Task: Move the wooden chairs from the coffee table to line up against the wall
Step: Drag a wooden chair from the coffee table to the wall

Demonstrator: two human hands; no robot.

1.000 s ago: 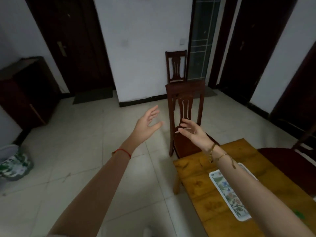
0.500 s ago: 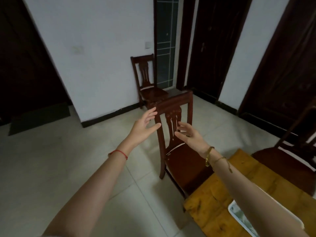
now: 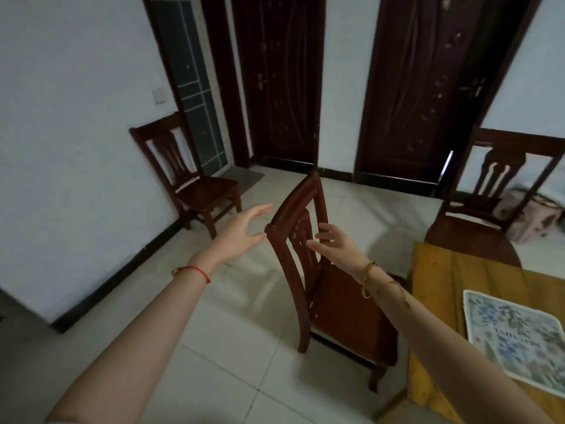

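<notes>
- Pale floor tiles (image 3: 232, 347) and a white wall (image 3: 76, 133) framed the room, with two dark doors (image 3: 281, 81) at the back
- Three wooden chairs showed: one against the wall (image 3: 195, 182), one near chair (image 3: 330, 286) beside the coffee table (image 3: 443, 286), one far chair (image 3: 489, 209) behind the table
- One patterned mat (image 3: 516, 335) lay on the table
- Left hand (image 3: 241, 231) was spread open, just beside the near chair's top rail
- Right hand (image 3: 339, 246) was open, fingers at the backrest, gripping nothing

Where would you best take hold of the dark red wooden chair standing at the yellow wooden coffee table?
Probably by the dark red wooden chair's backrest posts, one per side. The back rises upright and narrow, edge-on between the open left hand and open right hand, with gaps beside the slats for fingers.
</notes>
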